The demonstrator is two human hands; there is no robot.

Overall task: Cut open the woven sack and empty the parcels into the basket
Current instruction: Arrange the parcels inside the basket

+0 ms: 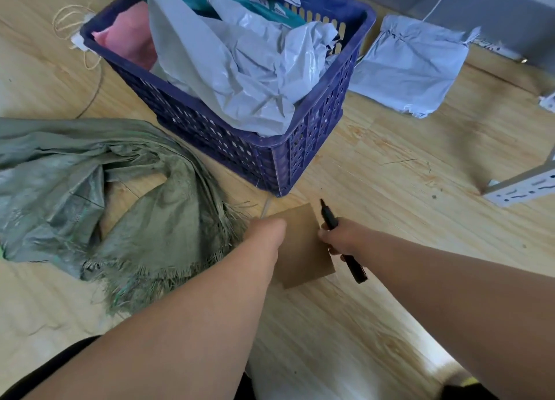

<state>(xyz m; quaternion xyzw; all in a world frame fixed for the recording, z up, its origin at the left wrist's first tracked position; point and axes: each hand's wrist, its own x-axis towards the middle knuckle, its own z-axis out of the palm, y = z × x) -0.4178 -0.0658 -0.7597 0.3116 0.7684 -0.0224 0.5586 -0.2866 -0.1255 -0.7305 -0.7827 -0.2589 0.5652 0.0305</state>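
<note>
Sack [126,195] lies emptied, left; basket [315,156] holds parcels [240,69]. Your right hand [339,237] grips a marker [342,240]; left hand [267,234] holds card [303,249], grip hidden. Next: label, likely.
</note>
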